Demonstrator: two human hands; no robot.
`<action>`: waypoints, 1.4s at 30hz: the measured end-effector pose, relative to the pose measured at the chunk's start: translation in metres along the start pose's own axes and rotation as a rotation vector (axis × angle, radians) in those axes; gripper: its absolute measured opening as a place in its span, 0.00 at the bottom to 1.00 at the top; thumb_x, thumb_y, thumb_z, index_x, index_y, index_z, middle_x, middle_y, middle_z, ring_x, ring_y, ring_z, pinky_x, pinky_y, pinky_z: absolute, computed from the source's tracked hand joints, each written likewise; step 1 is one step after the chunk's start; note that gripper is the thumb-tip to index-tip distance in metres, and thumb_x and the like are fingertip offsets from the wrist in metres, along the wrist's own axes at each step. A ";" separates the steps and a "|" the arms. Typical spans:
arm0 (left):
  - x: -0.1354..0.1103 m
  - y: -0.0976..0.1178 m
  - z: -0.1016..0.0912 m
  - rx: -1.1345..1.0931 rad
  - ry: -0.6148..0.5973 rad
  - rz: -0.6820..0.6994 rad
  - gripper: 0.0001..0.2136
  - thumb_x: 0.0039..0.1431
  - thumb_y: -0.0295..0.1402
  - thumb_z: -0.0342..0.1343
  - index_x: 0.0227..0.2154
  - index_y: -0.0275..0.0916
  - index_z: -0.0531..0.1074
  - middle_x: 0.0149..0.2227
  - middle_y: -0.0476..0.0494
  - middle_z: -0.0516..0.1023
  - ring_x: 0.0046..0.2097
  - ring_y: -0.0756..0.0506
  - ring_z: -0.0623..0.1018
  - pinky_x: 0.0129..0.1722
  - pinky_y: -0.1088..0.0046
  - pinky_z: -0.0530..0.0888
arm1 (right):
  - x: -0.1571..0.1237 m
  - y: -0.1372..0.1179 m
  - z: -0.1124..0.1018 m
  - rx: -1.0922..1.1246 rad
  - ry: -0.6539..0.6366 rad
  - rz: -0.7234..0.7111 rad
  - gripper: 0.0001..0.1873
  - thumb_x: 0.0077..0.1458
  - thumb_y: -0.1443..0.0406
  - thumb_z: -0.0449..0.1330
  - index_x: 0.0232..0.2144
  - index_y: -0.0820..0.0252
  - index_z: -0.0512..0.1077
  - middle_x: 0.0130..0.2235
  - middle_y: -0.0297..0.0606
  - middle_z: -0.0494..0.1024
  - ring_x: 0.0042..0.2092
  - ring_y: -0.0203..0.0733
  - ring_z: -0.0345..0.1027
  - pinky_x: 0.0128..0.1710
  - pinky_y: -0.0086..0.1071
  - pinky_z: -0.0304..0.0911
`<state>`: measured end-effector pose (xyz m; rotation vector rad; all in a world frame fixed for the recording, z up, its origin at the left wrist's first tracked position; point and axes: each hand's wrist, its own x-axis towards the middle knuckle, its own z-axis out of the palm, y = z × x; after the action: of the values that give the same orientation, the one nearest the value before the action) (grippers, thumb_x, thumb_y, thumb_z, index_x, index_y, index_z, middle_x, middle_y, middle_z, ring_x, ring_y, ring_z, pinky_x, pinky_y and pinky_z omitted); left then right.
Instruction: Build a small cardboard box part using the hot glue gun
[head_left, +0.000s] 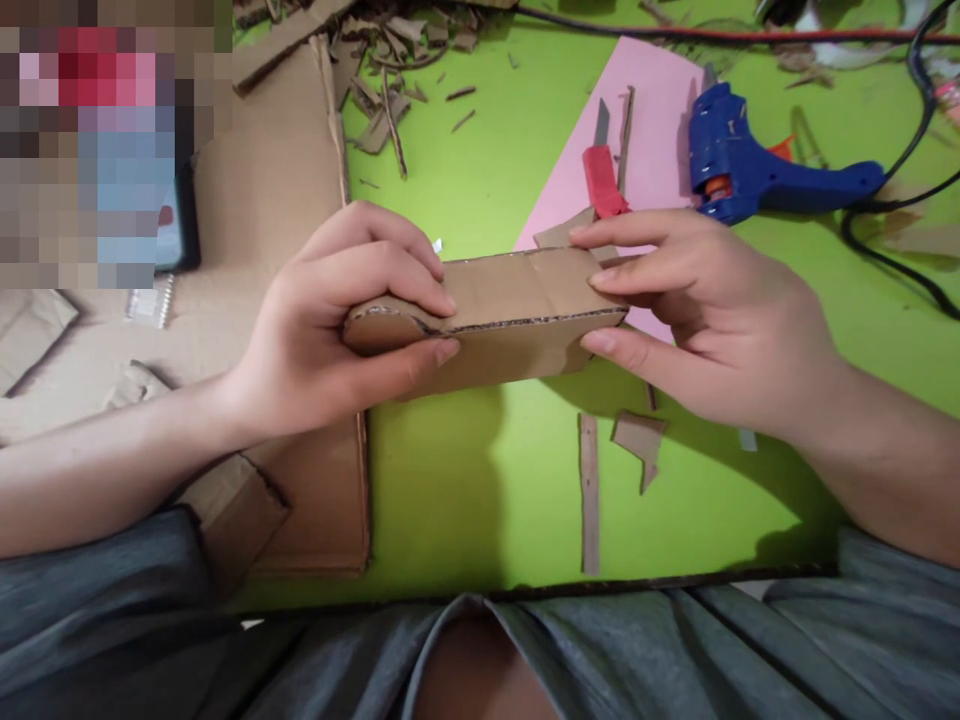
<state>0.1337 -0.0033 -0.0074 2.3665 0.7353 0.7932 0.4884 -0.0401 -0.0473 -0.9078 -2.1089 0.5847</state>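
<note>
Both hands hold a folded cardboard piece [517, 290] above the green table. Its top face shows crease lines, its left end is rounded, and corrugated edges run along it. My left hand [330, 320] pinches the rounded end, thumb below and fingers on top. At the other end, my right hand [720, 310] grips with the thumb on the near side and fingertips on the top face. Just behind the piece lies a cutter blade with a red-wrapped handle [604, 182], on a pink sheet [660, 110]. A small cardboard scrap is partly hidden behind the right fingers.
A blue glue gun [772, 165] with a black cord lies at the right back. A large cardboard sheet [277, 170] covers the left side. Cardboard scraps [397, 60] are heaped at the back; a thin strip [589, 500] and an angular offcut [640, 445] lie in front.
</note>
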 end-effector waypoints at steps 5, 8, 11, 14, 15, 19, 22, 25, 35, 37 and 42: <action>0.000 -0.010 0.002 0.004 0.023 0.091 0.09 0.75 0.30 0.71 0.52 0.49 0.82 0.52 0.43 0.86 0.56 0.40 0.89 0.56 0.53 0.93 | -0.001 -0.003 0.002 -0.006 0.033 0.000 0.25 0.66 0.66 0.73 0.62 0.39 0.80 0.68 0.41 0.86 0.66 0.60 0.86 0.52 0.52 0.88; 0.001 -0.014 0.002 0.028 0.032 0.194 0.12 0.73 0.30 0.74 0.54 0.46 0.81 0.51 0.43 0.86 0.55 0.41 0.89 0.55 0.58 0.93 | 0.000 -0.006 -0.001 0.014 -0.013 0.033 0.27 0.65 0.66 0.74 0.63 0.37 0.80 0.68 0.40 0.85 0.68 0.63 0.84 0.57 0.57 0.88; 0.000 -0.012 0.002 0.023 0.023 0.049 0.07 0.76 0.31 0.70 0.52 0.49 0.81 0.52 0.45 0.85 0.58 0.41 0.88 0.60 0.55 0.92 | 0.001 -0.008 0.000 0.013 0.003 0.047 0.27 0.65 0.63 0.76 0.63 0.35 0.81 0.68 0.40 0.85 0.68 0.63 0.84 0.60 0.58 0.89; 0.000 -0.011 0.003 -0.003 0.029 0.076 0.09 0.74 0.32 0.72 0.52 0.50 0.81 0.52 0.44 0.85 0.57 0.40 0.89 0.58 0.55 0.92 | 0.003 -0.010 0.003 0.003 0.046 0.031 0.25 0.67 0.64 0.74 0.63 0.35 0.82 0.67 0.40 0.85 0.67 0.61 0.84 0.60 0.55 0.89; 0.000 -0.013 0.004 -0.004 0.032 0.080 0.09 0.74 0.31 0.71 0.52 0.50 0.81 0.53 0.44 0.85 0.57 0.41 0.89 0.59 0.55 0.92 | 0.003 -0.011 0.004 0.009 0.046 0.031 0.24 0.68 0.64 0.74 0.63 0.35 0.82 0.66 0.39 0.85 0.66 0.59 0.85 0.58 0.53 0.89; 0.001 -0.021 0.008 0.026 0.056 0.202 0.12 0.73 0.35 0.74 0.53 0.45 0.80 0.51 0.42 0.86 0.56 0.41 0.88 0.56 0.58 0.92 | 0.004 -0.010 0.003 0.038 0.026 0.054 0.18 0.70 0.61 0.75 0.59 0.36 0.84 0.65 0.38 0.86 0.65 0.58 0.85 0.54 0.49 0.90; 0.001 -0.027 0.009 0.047 0.071 0.223 0.11 0.75 0.36 0.73 0.54 0.44 0.80 0.51 0.42 0.86 0.56 0.42 0.88 0.57 0.60 0.91 | 0.005 -0.010 0.004 0.026 0.049 0.036 0.18 0.69 0.62 0.75 0.58 0.37 0.84 0.65 0.38 0.87 0.64 0.59 0.86 0.55 0.52 0.90; 0.001 -0.032 0.010 0.027 0.075 0.228 0.11 0.76 0.38 0.71 0.55 0.46 0.80 0.52 0.44 0.86 0.57 0.42 0.87 0.58 0.61 0.91 | 0.005 -0.011 0.006 0.034 0.083 0.019 0.17 0.69 0.64 0.74 0.56 0.37 0.85 0.64 0.38 0.88 0.64 0.60 0.87 0.57 0.54 0.89; -0.001 -0.035 0.009 -0.026 0.067 0.154 0.09 0.78 0.40 0.71 0.56 0.49 0.82 0.54 0.47 0.86 0.57 0.43 0.87 0.60 0.57 0.90 | 0.006 -0.014 0.007 -0.005 0.076 0.077 0.15 0.70 0.65 0.72 0.56 0.40 0.85 0.66 0.37 0.88 0.65 0.57 0.87 0.61 0.53 0.88; 0.000 -0.038 0.007 -0.029 0.064 0.162 0.11 0.77 0.39 0.73 0.56 0.47 0.82 0.54 0.46 0.86 0.56 0.42 0.88 0.60 0.56 0.91 | 0.008 -0.014 0.007 0.003 0.083 0.070 0.17 0.70 0.66 0.72 0.56 0.39 0.84 0.65 0.36 0.89 0.65 0.57 0.87 0.62 0.53 0.87; 0.002 -0.048 0.005 -0.042 0.031 0.156 0.10 0.79 0.35 0.71 0.58 0.46 0.82 0.56 0.49 0.86 0.59 0.45 0.88 0.63 0.58 0.90 | 0.012 -0.009 0.008 0.046 0.077 0.095 0.13 0.71 0.61 0.73 0.55 0.38 0.85 0.61 0.34 0.90 0.64 0.59 0.87 0.65 0.55 0.85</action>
<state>0.1232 0.0303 -0.0401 2.4003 0.5465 0.9031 0.4729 -0.0373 -0.0405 -0.9935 -1.9846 0.6343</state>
